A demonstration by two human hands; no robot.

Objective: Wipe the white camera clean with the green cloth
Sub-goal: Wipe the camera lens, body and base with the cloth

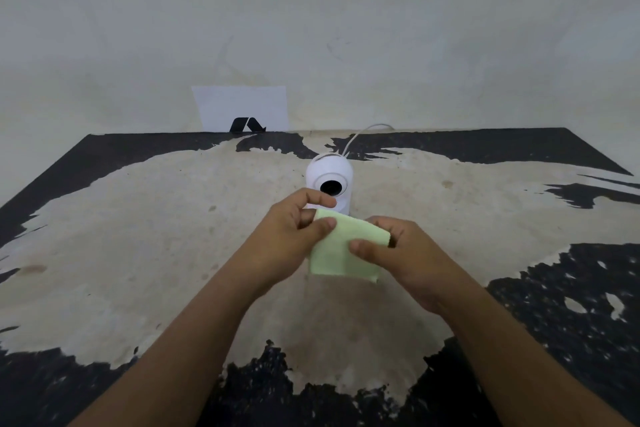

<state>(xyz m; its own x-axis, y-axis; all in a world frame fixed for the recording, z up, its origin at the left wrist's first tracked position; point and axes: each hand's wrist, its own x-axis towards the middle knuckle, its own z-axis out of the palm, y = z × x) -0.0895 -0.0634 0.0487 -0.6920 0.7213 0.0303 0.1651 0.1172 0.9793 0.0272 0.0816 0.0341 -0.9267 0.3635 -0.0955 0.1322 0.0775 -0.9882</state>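
Green cloth (341, 248) readied before the white camera (330, 184).
It was pinched by left hand (292, 239) and right hand (398, 250), seemingly folded for wiping; the camera stood upright just behind it on the worktop (173, 218).

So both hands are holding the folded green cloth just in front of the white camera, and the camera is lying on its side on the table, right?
Not quite. The head view shows the white camera standing upright on the table, lens facing the person, not lying on its side. The rest holds: the left hand and right hand both hold the folded green cloth just in front of it.
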